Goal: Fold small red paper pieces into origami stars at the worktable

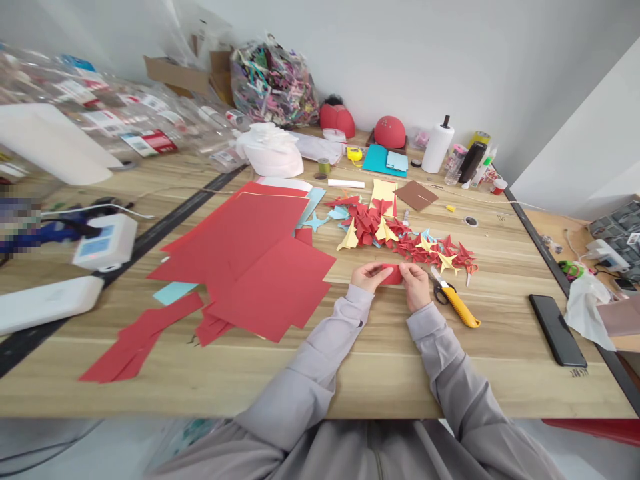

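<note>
**Mid-fold, with plenty apparently finished**

Pinching a small red paper piece [391, 275] between left hand [369, 275] and right hand [415, 285], over the middle of the worktop [383, 373]. Cannot tell how many folds remain in it (too small to make out). To the left, lying flat and seemingly left to use: red strips [150, 327] and large red sheets [273, 283]. Just beyond, apparently done: a heap of folded stars [364, 225], mostly red.

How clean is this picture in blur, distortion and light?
Head view: clear plastic at left looks smeared and stretched, with a pixelated patch at that edge; light looks even; red paper between left hand and right hand reads more sharply.
</note>
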A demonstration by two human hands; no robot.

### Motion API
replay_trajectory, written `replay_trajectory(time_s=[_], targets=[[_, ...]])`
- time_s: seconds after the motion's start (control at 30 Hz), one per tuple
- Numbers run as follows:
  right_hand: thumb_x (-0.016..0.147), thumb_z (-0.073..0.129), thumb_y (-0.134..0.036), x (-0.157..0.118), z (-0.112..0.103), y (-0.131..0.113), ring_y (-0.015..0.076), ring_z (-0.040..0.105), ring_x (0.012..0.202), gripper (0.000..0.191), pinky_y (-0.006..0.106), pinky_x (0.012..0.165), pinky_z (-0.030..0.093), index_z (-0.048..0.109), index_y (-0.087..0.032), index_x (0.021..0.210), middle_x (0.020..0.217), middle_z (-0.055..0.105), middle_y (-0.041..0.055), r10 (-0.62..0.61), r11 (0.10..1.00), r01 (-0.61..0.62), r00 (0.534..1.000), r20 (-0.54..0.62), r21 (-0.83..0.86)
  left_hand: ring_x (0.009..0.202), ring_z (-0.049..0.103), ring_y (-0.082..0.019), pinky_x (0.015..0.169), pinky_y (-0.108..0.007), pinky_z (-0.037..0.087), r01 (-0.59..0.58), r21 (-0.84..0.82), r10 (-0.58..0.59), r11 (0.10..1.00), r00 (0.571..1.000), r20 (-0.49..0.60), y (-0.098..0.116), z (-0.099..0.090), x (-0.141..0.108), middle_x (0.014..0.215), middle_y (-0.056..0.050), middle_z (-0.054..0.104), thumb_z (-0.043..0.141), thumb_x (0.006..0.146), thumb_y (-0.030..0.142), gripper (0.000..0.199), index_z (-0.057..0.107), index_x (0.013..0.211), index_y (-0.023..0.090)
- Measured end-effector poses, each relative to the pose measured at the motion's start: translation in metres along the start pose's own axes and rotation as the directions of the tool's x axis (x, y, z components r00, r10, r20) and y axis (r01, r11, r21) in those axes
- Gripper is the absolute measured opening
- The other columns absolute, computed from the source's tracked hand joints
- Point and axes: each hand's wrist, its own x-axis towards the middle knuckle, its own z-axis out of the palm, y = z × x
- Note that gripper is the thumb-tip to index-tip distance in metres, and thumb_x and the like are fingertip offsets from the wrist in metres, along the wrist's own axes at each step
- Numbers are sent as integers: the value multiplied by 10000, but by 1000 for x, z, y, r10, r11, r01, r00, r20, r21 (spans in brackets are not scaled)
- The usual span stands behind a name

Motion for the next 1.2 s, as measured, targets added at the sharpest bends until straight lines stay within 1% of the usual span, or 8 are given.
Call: replay_trajectory(time_s=[0.07,0.17,0.4,0.5,0.8,1.0,1.1,1.2], targets=[[653,690,-389,-1,0,-1,94,462,532,217,240,546,385,646,-178,672,578,580,-34,-3,998,4,1000,28,-61,652,619,-156,702,-310,514,-18,35,18,999,1000,15,0,-2,0,688,-48,697,774,490,342,297,696,684,132],[646,689,-392,-2,2,-2,98,460,530,221,244,546,385,647,-176,662,569,577,-33,3,993,1,999,41,-114,633,607,-158,685,-312,505,-24,48,23,999,1000,22,-2,-4,2,653,-45,687,762,505,338,254,697,646,138],[646,695,-368,-2,2,-2,93,467,531,200,235,535,389,639,-177,669,586,586,-30,5,995,1,998,60,-100,636,570,-143,671,-286,467,-93,60,91,994,995,36,-4,-4,4,618,-24,651,759,489,322,195,691,582,165],[635,707,-355,-2,2,-1,93,476,540,195,230,529,392,627,-179,660,597,588,-28,1,995,6,997,71,-101,614,547,-134,638,-273,448,-100,72,96,992,994,56,-2,-3,4,592,-17,629,759,487,323,189,688,564,165],[628,705,-373,-2,1,-1,98,495,562,218,237,571,413,619,-176,666,612,600,-28,21,995,-13,997,80,-99,601,539,-132,597,-249,438,-13,84,5,996,996,94,-2,-8,2,599,-7,626,730,554,415,283,680,596,140],[641,688,-395,-3,3,-3,96,486,548,232,240,562,409,612,-177,661,602,597,-27,34,997,-30,998,50,-76,543,534,-127,549,-252,446,71,23,-74,997,990,116,-3,-6,1,563,-5,602,674,595,528,399,665,607,129],[634,690,-408,-2,3,-3,96,472,530,248,240,537,396,601,-177,648,582,584,-28,33,997,-33,999,-3,-65,567,559,-131,597,-269,473,107,-17,-103,994,985,140,-4,-5,0,615,-17,641,725,548,486,375,682,661,131],[632,690,-418,-1,2,-2,91,456,516,261,237,523,382,593,-176,636,563,563,-34,11,998,-14,999,-41,-64,605,590,-149,670,-301,497,57,49,-64,997,985,163,-9,-5,2,656,-31,675,807,436,362,371,701,705,130]])
